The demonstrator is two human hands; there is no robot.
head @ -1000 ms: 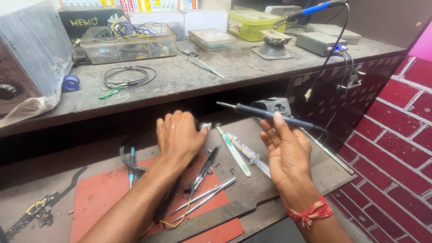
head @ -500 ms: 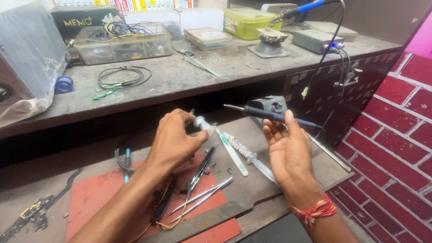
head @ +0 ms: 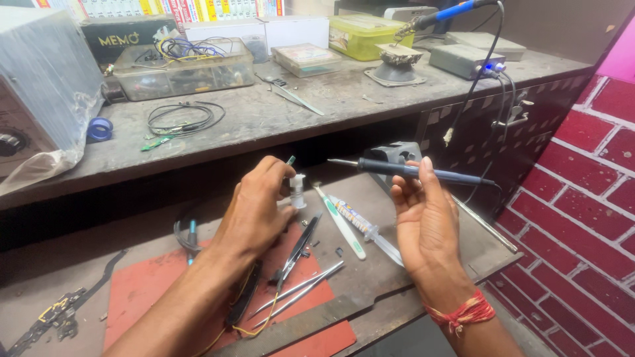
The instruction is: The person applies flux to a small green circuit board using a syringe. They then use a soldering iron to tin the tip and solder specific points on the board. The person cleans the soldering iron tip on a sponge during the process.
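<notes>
My right hand [head: 426, 225] grasps a dark soldering iron [head: 410, 171] between thumb and fingers, palm turned toward me, with the iron lying level and its metal tip pointing left, above the lower work surface [head: 463, 231]. My left hand [head: 254, 211] is clenched around a small white bottle [head: 297, 192], pinching it upright at my fingertips, just left of the iron's tip but apart from it. Below the bottle, on the lower surface, lie a white and green toothbrush [head: 340, 225] and a clear syringe [head: 367, 230], side by side and slanting down to the right. Under my left wrist sits a red mat [head: 142, 291] carrying 2 metal tweezers [head: 301, 294] and a dark pair of tweezers [head: 297, 250]. A circuit board piece [head: 49, 317] lies at the far left edge. On the upper shelf [head: 317, 106] I see a coil of black cable [head: 182, 118], a clear plastic box [head: 182, 69] of wires and a blue-handled iron [head: 440, 14] on its stand.
</notes>
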